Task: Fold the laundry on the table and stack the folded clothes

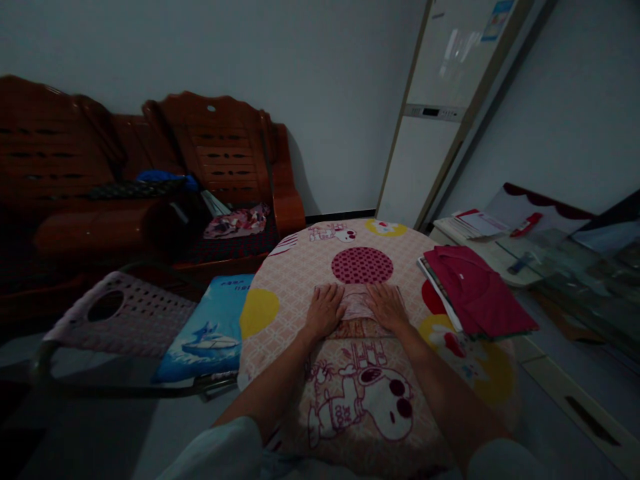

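A small piece of folded cloth (357, 304), pale pink with a brown patterned strip along its near side, lies flat on the round table. My left hand (326, 308) rests palm down on its left part, fingers stretched forward. On the right part lies my right hand (387, 305), also flat with its fingers spread. Both hands press on the cloth and cover its sides. Under it is a pink tablecloth (295, 287) printed with cartoon dogs and coloured circles.
Folded red clothing (475, 287) is stacked at the table's right edge. A woven chair (125, 313) with a blue cushion (213, 333) stands at the left. Behind are a wooden sofa (220, 140) and a tall air conditioner (425, 153). A glass-topped cabinet (575, 280) is at the right.
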`<act>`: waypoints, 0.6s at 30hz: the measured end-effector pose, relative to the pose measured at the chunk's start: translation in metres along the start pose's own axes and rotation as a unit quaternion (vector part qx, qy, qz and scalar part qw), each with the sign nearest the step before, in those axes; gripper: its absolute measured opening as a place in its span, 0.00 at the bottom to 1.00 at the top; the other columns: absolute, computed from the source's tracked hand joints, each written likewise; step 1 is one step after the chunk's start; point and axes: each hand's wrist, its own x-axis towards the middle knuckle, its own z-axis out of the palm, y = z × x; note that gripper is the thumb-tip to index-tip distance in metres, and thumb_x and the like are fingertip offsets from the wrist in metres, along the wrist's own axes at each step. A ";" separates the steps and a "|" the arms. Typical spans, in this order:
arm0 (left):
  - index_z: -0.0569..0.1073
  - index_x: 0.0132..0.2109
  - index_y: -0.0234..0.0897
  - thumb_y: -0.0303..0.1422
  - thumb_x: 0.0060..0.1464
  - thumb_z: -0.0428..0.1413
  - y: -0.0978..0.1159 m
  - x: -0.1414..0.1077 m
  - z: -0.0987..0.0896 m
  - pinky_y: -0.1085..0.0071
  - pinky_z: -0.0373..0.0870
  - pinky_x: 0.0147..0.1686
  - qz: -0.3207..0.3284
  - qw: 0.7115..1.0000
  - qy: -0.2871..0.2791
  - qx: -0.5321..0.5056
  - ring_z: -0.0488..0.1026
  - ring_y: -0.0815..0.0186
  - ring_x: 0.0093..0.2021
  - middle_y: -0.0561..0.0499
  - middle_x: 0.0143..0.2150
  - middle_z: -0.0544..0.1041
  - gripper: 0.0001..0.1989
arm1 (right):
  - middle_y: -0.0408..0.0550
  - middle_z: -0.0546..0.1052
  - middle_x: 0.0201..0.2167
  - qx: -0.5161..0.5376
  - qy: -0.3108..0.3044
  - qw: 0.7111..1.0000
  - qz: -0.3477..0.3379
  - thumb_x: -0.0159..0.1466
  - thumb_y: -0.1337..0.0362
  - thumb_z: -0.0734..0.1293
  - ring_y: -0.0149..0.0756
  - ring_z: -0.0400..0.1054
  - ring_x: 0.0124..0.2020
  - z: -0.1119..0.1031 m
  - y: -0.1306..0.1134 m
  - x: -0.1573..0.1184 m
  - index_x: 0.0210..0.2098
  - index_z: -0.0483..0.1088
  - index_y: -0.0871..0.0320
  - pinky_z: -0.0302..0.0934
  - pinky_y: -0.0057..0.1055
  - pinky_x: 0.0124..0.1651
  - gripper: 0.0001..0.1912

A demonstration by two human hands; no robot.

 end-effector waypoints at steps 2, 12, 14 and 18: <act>0.61 0.67 0.41 0.42 0.66 0.44 0.000 0.000 0.001 0.47 0.49 0.67 0.000 1.000 0.007 -0.007 0.58 0.52 0.68 0.43 0.68 0.63 0.26 | 0.54 0.56 0.70 0.004 0.000 1.000 0.003 0.71 0.49 0.49 0.50 0.47 0.69 0.001 0.000 0.000 0.69 0.53 0.53 0.36 0.53 0.69 0.31; 0.63 0.66 0.40 0.41 0.67 0.43 -0.004 -0.003 0.000 0.48 0.50 0.68 -0.005 0.997 0.020 -0.071 0.58 0.55 0.68 0.43 0.67 0.64 0.24 | 0.54 0.57 0.69 -0.004 0.014 1.000 -0.001 0.72 0.49 0.50 0.50 0.47 0.69 0.004 0.001 -0.001 0.69 0.53 0.53 0.34 0.52 0.69 0.30; 0.65 0.64 0.37 0.39 0.68 0.41 -0.011 -0.006 0.003 0.52 0.54 0.67 -0.038 0.989 0.058 -0.132 0.58 0.58 0.68 0.42 0.66 0.65 0.23 | 0.53 0.57 0.69 -0.002 0.017 1.000 -0.002 0.71 0.49 0.50 0.50 0.48 0.69 0.005 0.001 -0.001 0.69 0.53 0.52 0.34 0.53 0.69 0.30; 0.67 0.63 0.36 0.37 0.68 0.40 -0.027 -0.010 0.014 0.55 0.62 0.64 -0.174 0.950 0.151 -0.211 0.63 0.58 0.66 0.42 0.65 0.67 0.23 | 0.53 0.57 0.69 0.010 0.020 1.000 -0.003 0.71 0.49 0.50 0.50 0.47 0.69 0.006 0.000 -0.002 0.69 0.54 0.52 0.35 0.53 0.69 0.30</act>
